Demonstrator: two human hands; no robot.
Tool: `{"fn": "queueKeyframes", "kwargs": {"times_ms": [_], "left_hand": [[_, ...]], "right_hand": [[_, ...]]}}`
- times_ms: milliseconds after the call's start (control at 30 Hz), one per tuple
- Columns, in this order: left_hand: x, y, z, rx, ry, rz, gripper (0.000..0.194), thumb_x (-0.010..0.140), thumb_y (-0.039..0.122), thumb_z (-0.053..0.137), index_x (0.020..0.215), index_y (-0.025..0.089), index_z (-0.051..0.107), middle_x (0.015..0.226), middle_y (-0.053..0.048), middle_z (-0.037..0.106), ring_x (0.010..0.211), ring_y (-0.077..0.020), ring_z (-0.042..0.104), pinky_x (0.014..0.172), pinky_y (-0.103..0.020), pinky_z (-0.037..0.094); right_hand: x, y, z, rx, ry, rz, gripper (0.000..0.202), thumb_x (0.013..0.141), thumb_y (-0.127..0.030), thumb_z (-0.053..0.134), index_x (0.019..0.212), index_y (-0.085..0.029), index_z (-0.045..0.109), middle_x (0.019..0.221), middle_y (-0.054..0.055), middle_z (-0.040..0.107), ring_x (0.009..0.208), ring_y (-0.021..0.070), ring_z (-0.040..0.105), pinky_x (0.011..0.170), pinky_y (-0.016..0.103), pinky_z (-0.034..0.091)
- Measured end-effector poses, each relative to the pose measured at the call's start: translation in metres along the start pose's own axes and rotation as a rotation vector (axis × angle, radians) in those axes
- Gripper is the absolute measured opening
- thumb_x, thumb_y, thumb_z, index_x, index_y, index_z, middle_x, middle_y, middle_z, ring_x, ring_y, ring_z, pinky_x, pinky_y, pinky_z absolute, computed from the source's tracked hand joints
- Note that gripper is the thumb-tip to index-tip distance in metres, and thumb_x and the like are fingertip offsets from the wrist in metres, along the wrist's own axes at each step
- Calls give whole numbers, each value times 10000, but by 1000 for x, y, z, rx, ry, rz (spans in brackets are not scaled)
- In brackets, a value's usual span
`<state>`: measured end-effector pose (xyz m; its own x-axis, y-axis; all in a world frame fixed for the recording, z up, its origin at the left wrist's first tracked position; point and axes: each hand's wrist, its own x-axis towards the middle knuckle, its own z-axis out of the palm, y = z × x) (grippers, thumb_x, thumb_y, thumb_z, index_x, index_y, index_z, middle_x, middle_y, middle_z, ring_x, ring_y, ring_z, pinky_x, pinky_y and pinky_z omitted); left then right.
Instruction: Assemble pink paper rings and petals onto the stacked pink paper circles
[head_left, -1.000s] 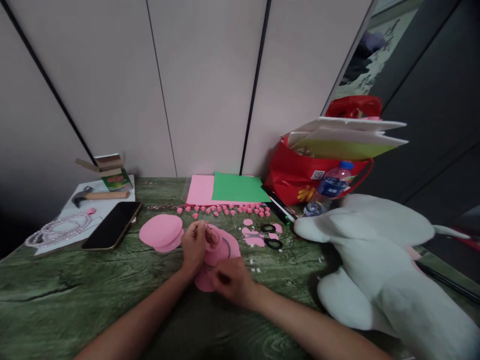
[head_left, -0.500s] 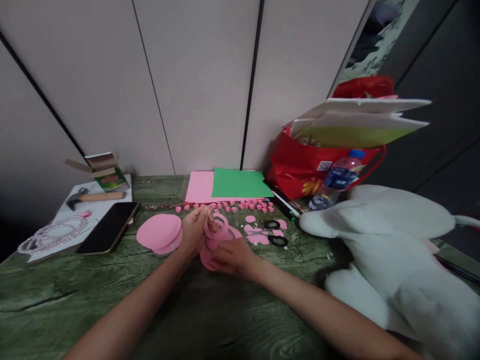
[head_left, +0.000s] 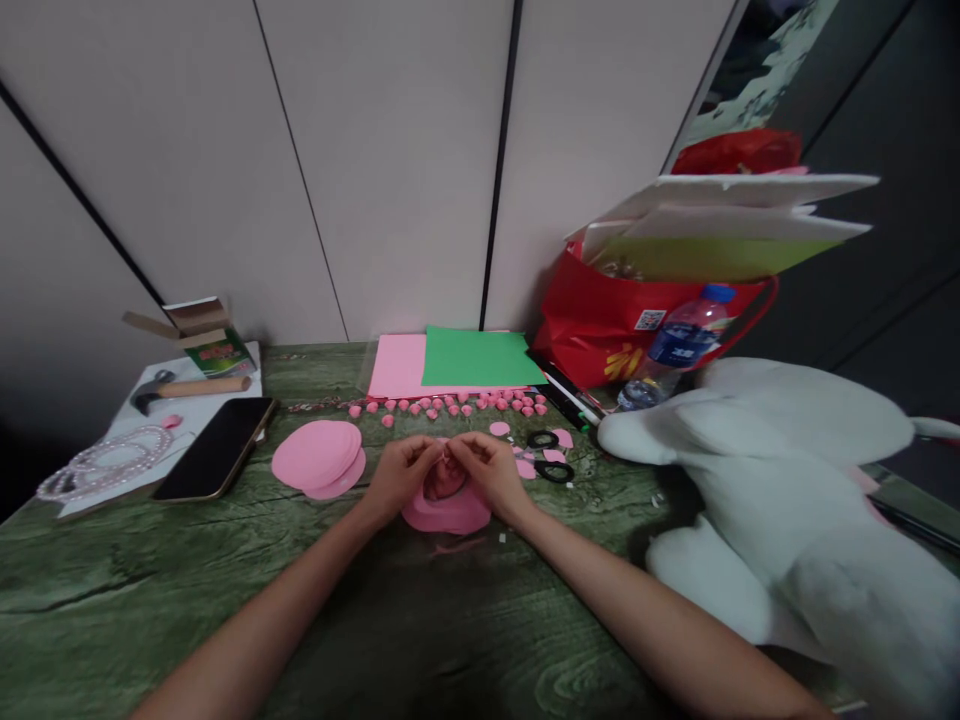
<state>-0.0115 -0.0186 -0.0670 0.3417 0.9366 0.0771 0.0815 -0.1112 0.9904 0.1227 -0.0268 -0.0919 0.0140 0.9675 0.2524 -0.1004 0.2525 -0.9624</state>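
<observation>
My left hand [head_left: 403, 472] and my right hand [head_left: 491, 468] meet at the middle of the table, thumbs and fingertips pinched together on a curled pink paper strip [head_left: 445, 458]. Fingers hide most of the strip. Right below them lies a pink paper piece [head_left: 448, 517] with a rounded edge. Left of my left hand is a stack of pink paper circles [head_left: 319, 455]. Scissors with black handles [head_left: 553, 470] rest among pink paper scraps [head_left: 525, 468], just beyond my right hand.
Behind the hands runs a row of small pink rolled paper pieces [head_left: 450, 402], with green paper [head_left: 476, 357] farther back. A phone [head_left: 216, 450], hammer [head_left: 191, 390] and bead string [head_left: 105, 462] lie left. A white plush toy [head_left: 795, 500], bottle [head_left: 679, 345] and red bag [head_left: 577, 320] stand right.
My right hand has risen from the pink paper piece to join my left hand at the strip. The strip's loop, visible before, is now mostly covered by fingers.
</observation>
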Motion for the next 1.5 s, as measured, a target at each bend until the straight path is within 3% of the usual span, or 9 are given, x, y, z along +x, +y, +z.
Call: {"fn": "queueKeyframes", "kwargs": {"times_ms": [267, 567, 667, 800, 933, 1100, 1300, 1400, 1500], "left_hand": [[0, -5, -8, 6, 210, 93, 169, 768, 299, 524, 682, 162, 572, 435, 53, 530, 365, -91, 486, 394, -191, 393], [0, -11, -7, 38, 312, 137, 152, 752, 282, 537, 696, 153, 595, 434, 52, 501, 381, -77, 448, 415, -185, 374], [-6, 3, -2, -26, 182, 73, 186, 733, 332, 558, 669, 162, 597, 430, 45, 506, 341, -72, 421, 357, -183, 328], [-17, 30, -2, -184, -305, -115, 299, 660, 461, 608, 571, 178, 572, 371, 39, 446, 284, -64, 344, 303, -195, 254], [-19, 30, -7, -155, -462, -168, 316, 672, 474, 604, 605, 168, 569, 369, 35, 460, 258, -55, 328, 285, -185, 220], [-10, 5, -3, -52, -82, 9, 205, 762, 333, 537, 678, 148, 566, 412, 57, 483, 325, -52, 398, 347, -156, 301], [-16, -1, 7, 32, 19, 53, 217, 768, 331, 512, 680, 143, 576, 442, 46, 516, 338, -65, 431, 360, -170, 338], [-19, -6, 5, 24, 65, 52, 221, 771, 344, 513, 698, 144, 575, 448, 46, 524, 324, -69, 435, 344, -175, 335], [-18, -9, 1, 20, 102, 77, 250, 777, 347, 514, 626, 151, 552, 452, 43, 528, 331, -69, 450, 357, -177, 349]], "right_hand": [[-2, 4, -2, -286, 23, -169, 141, 761, -187, 488, 803, -165, 620, 743, 41, 654, 675, 142, 591, 614, 249, 457], [16, -1, -21, -585, -368, -298, 373, 572, 61, 393, 751, -156, 639, 770, 22, 656, 741, 142, 577, 683, 251, 427], [19, -7, -28, -684, -543, -368, 386, 571, 79, 421, 780, -155, 646, 910, 49, 637, 896, 173, 552, 806, 307, 405], [17, -17, -33, -745, -721, -362, 312, 629, 63, 469, 770, -149, 649, 1044, 68, 597, 945, 174, 548, 818, 302, 413], [14, -21, -34, -776, -647, -407, 193, 715, -14, 518, 760, -145, 652, 984, 76, 618, 866, 160, 578, 761, 279, 434], [13, -29, -49, -921, -286, -402, 150, 769, -118, 550, 884, -170, 630, 869, 62, 645, 825, 177, 574, 726, 284, 421], [5, -23, -55, -1116, -63, -266, 150, 750, -129, 561, 843, -195, 658, 864, 92, 648, 828, 223, 571, 674, 306, 422], [3, -15, -39, -785, -49, -260, 112, 752, -166, 567, 812, -193, 657, 840, 78, 654, 789, 198, 583, 675, 310, 450], [5, -8, -19, -199, -231, 6, 164, 759, -323, 567, 816, -188, 640, 629, 4, 640, 569, 145, 590, 559, 284, 482]]}}
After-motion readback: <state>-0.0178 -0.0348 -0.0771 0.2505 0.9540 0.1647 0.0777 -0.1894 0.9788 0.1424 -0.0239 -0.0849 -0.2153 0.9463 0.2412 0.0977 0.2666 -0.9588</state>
